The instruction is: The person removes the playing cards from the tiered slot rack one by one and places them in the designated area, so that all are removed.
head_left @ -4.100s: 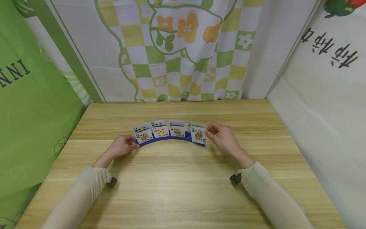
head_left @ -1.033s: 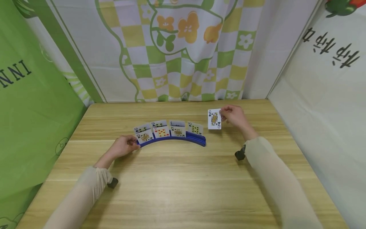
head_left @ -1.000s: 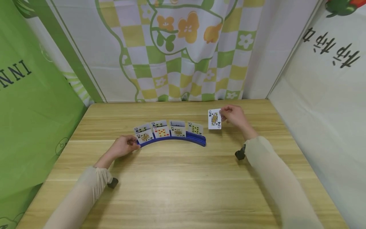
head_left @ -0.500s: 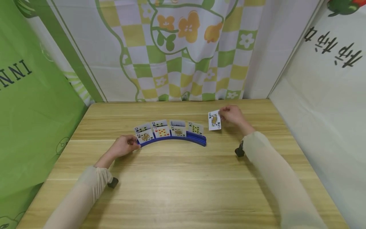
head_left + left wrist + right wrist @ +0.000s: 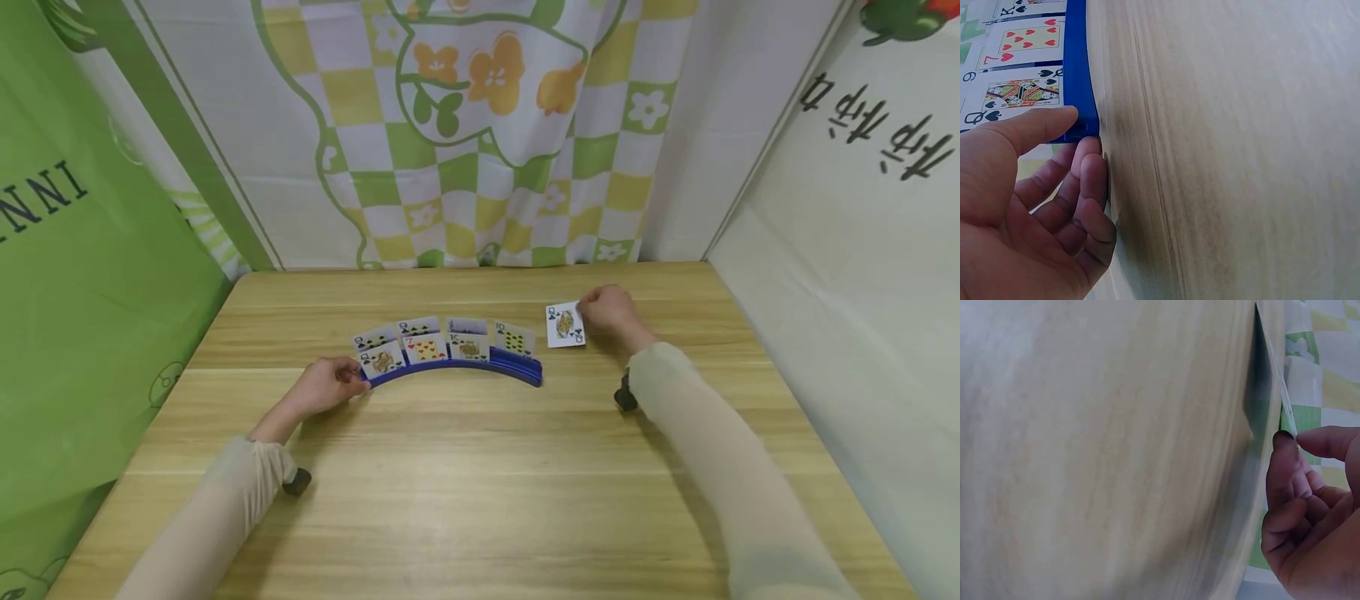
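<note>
A curved blue playing card holder (image 5: 517, 367) stands on the table with two rows of playing cards in it. My left hand (image 5: 324, 385) holds its left end, the thumb (image 5: 1054, 122) against the front and curled fingers at the end. Beside the thumb is a queen of spades (image 5: 1022, 94), then a seven of hearts (image 5: 425, 348) and a king (image 5: 469, 347). In the back row, a ten (image 5: 515, 339) shows uncovered at the right. My right hand (image 5: 611, 312) pinches a queen of clubs playing card (image 5: 565, 325) by its upper right corner. That card is tilted low over the table, nearly edge-on in the right wrist view.
The wooden table (image 5: 450, 500) extends in front of the holder. A checked, flowered curtain (image 5: 495, 200) hangs behind its back edge. A green cloth (image 5: 90, 333) borders the left, and a white cloth (image 5: 847, 292) the right.
Earlier, the right hand had the queen of clubs at the holder's right end; it has carried it back and right. Since then the card has tilted down toward the table. Left hand unmoved.
</note>
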Demonstrator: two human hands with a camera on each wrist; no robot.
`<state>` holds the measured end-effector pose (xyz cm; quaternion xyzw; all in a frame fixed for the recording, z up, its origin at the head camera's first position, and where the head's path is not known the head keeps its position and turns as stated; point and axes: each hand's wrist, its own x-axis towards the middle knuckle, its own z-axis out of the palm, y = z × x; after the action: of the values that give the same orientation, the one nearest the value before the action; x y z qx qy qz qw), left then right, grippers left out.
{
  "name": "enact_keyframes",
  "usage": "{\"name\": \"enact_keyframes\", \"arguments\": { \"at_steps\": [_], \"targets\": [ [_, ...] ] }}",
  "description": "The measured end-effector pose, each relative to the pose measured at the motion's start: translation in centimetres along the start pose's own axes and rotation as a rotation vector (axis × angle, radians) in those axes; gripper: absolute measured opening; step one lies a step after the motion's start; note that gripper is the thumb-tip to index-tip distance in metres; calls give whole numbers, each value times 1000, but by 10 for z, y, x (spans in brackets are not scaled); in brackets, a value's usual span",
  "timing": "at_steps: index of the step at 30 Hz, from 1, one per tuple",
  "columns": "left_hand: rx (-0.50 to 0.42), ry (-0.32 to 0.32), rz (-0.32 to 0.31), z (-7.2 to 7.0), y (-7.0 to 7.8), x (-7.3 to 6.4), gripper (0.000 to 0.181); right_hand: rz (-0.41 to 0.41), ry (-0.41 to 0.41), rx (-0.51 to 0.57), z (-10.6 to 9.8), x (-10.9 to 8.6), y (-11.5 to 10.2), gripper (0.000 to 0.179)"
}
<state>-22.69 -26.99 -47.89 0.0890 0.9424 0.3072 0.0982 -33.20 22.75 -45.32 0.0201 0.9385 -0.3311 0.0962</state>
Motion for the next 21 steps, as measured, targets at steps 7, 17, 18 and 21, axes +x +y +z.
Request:
{"name": "enact_keyframes", "arguments": {
  "at_steps": [7,17,18,21],
  "targets": [
    [1,-2,-7,0,0,0,41,30,1,-66,1,0,3,28],
    [-15,-7,-22,2,-1,1,40,19,22,-89,-2,-3,7,27],
    [-17,-7,-22,2,-1,1,41,17,28,-90,-1,-3,8,28],
    [-18,-9,-20,1,0,1,41,21,33,-73,-1,-4,8,29]
  ]
}}
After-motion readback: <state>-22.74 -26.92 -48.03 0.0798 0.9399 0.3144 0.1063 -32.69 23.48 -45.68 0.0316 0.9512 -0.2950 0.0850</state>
